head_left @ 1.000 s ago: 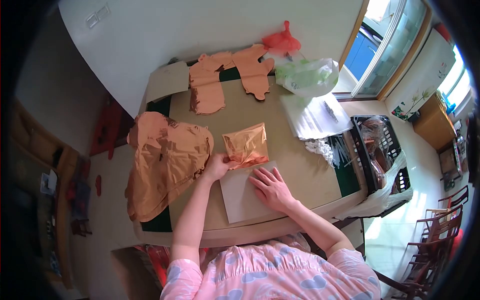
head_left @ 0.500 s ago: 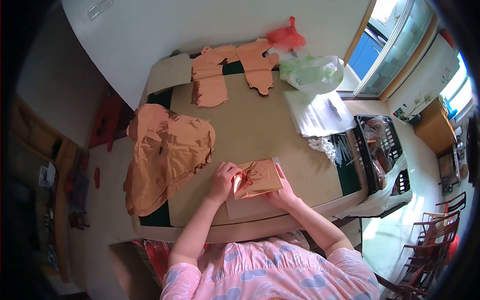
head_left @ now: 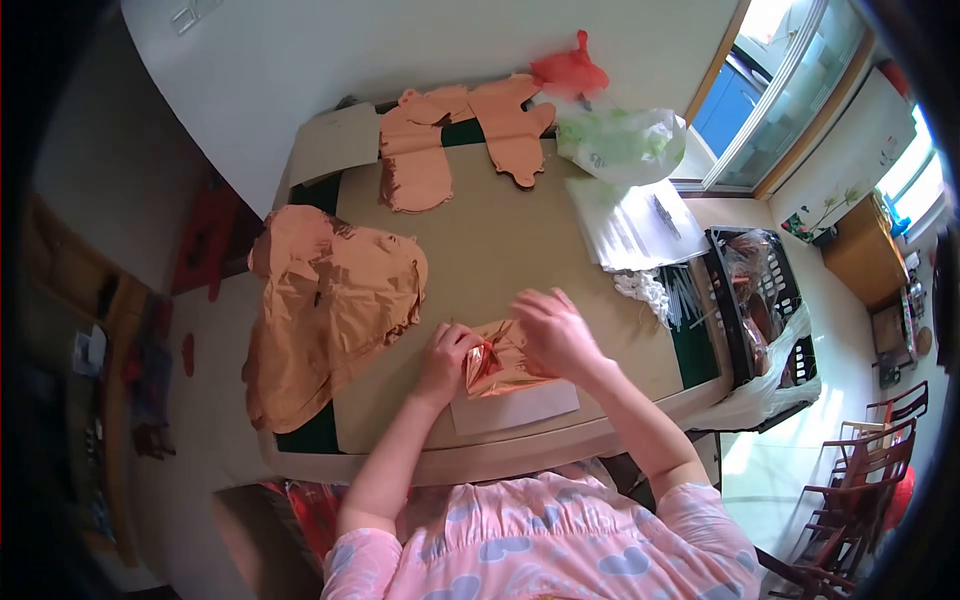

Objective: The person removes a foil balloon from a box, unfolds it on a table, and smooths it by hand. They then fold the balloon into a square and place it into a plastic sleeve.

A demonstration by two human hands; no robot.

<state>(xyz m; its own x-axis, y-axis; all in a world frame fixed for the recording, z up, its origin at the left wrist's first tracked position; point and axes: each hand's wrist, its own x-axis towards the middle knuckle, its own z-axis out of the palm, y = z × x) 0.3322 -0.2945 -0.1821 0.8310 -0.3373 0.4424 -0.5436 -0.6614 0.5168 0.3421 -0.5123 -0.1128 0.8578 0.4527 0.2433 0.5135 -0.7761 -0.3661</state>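
A folded packet of shiny rose-gold foil, like a flat foil balloon [head_left: 497,378], lies at the table's near edge. At its left end, my left hand [head_left: 446,362] is closed on the foil, with fingers curled over the edge. My right hand [head_left: 562,338] is over the packet's right part, fingers stretched out and somewhat apart; it hides that end. A white card or sheet [head_left: 515,410] lies beneath, showing in front of the foil. Left of my hands spreads a large crumpled rose-gold foil balloon [head_left: 335,300].
Flat foil shapes [head_left: 418,165] lie in piles at the back beside a cardboard piece [head_left: 337,145]. On the right are clear plastic sleeves [head_left: 640,235], white string [head_left: 642,290], a green-white plastic bag [head_left: 625,148] and a black crate [head_left: 755,300]. A red bag [head_left: 570,70] lies behind.
My right hand has moved from the packet's right edge up and onto its top. More of the white card shows in front. My left hand keeps its place on the foil.
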